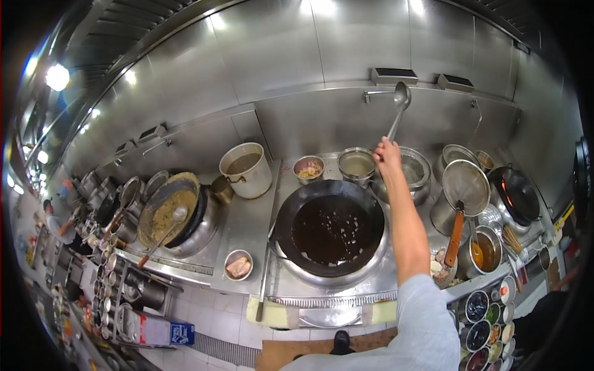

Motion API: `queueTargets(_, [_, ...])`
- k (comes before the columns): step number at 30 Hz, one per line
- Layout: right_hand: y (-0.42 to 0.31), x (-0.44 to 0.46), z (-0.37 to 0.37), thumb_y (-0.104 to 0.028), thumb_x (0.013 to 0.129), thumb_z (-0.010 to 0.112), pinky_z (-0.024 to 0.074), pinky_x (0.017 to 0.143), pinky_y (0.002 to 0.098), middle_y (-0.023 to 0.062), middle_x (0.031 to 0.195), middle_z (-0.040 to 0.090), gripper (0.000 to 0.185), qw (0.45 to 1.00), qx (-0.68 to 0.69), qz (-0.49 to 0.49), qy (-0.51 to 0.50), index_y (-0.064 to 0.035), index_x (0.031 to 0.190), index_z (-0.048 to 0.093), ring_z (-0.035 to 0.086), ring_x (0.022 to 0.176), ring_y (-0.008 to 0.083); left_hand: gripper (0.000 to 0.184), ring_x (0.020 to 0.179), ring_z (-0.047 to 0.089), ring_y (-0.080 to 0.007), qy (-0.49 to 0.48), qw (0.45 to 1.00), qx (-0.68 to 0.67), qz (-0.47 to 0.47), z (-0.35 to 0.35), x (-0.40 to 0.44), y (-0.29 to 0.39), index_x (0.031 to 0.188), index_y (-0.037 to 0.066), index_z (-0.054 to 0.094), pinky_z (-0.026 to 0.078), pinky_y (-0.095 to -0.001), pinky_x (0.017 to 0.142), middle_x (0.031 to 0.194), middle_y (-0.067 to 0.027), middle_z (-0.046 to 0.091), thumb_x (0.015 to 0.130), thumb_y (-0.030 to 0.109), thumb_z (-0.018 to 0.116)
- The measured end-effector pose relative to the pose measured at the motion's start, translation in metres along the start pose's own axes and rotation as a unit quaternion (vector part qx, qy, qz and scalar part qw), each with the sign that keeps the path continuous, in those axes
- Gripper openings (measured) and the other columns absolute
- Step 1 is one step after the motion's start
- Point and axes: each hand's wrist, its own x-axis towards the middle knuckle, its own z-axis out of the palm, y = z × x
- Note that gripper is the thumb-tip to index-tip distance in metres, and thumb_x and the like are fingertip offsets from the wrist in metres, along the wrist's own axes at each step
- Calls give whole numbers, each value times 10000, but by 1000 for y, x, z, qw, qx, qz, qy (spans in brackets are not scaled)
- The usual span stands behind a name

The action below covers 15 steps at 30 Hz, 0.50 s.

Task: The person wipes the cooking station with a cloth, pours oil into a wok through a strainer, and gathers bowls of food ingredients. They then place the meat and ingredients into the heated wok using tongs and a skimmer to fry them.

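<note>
My right hand (388, 151) is closed round the handle of a metal ladle (402, 96), with the arm stretched out over the stove. The ladle's bowl is raised at the back wall, by the end of a tap spout (378, 93). Below and left of the arm sits a large black wok (291, 213) holding dark liquid with pale bits or bubbles on its surface. Beneath my hand stand a pot of cloudy liquid (357, 164) and a wider metal pot (416, 167), partly covered by my forearm. My left hand is out of view.
A small bowl of chopped food (309, 168) and a tall stockpot (246, 167) stand behind. Left are a bowl with meat (238, 266) and another wok (170, 213). Right are a strainer (465, 185), an orange-brown sauce pot (489, 250) and several seasoning containers (477, 306). A person (59, 226) stands far left.
</note>
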Motion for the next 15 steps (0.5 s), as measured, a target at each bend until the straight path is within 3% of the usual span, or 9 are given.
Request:
queueTargets(1, [-3,-26,-22,-152,924,532,326,363,273,4,689,455,246,987,141,33,-74,-63,1121,413,409,472,119,277,598,573,-168,-2,1000,6,4,0,-4,-7,814,58,604,461,-330,500,675,-56,595,914,310,551])
queueTargets(5, [-9,-132,-105,-142,921,539,322,361,262,1,702,445,173,922,334,112,-159,-67,1052,454,431,476,97,282,576,564,-163,-30,997,56,50,-7,-7,-56,799,57,596,454,-325,471,655,-49,584,918,309,551])
queueTargets(6, [-1,-160,-111,-133,917,539,325,359,257,-1,710,444,195,998,-44,26,-21,-74,1077,445,433,472,89,284,570,562,-162,-38,992,88,84,-9,-1,-74,795,57,594,452,-324,463,650,-47,582,919,308,551])
queueTargets(7, [6,-189,-117,-123,914,540,329,357,253,-4,717,442,219,900,-414,-61,123,-81,1102,436,435,469,81,286,565,560,-161,-45,976,149,149,-15,7,-89,791,56,592,450,-323,456,645,-46,579,920,308,551])
queueTargets(8, [15,-228,-126,-109,911,528,337,353,246,-7,721,439,245,888,-430,-73,148,-95,1127,413,439,463,72,288,559,558,-160,-39,937,234,255,-26,16,-104,787,56,590,448,-322,449,640,-44,577,921,308,551])
queueTargets(10, [10,-313,-142,-101,909,518,315,346,238,-5,719,442,225,952,-278,19,129,-111,1103,404,414,451,67,291,548,553,-158,68,720,440,532,-48,33,-127,780,56,586,445,-319,434,630,-41,571,923,307,551])
queueTargets(11, [10,-352,-157,-97,907,514,304,343,237,-6,714,440,209,973,-188,54,124,-113,1085,406,403,448,63,289,548,552,-150,-56,903,274,327,-61,46,-120,806,58,581,444,-311,430,639,-40,568,923,321,555])
queueTargets(12, [12,-394,-167,-97,907,514,304,343,237,-6,714,440,209,969,-193,55,142,-113,1085,406,403,448,63,290,548,551,-143,-109,979,90,147,-72,55,-107,832,60,576,443,-303,425,648,-40,565,922,336,560])
queueTargets(15, [18,-510,-171,-91,904,513,288,347,232,-10,696,431,180,941,-270,139,148,-115,1053,415,389,448,55,294,560,556,-126,-114,990,-74,44,-96,76,-81,914,62,561,451,-281,418,685,-40,562,922,356,567])
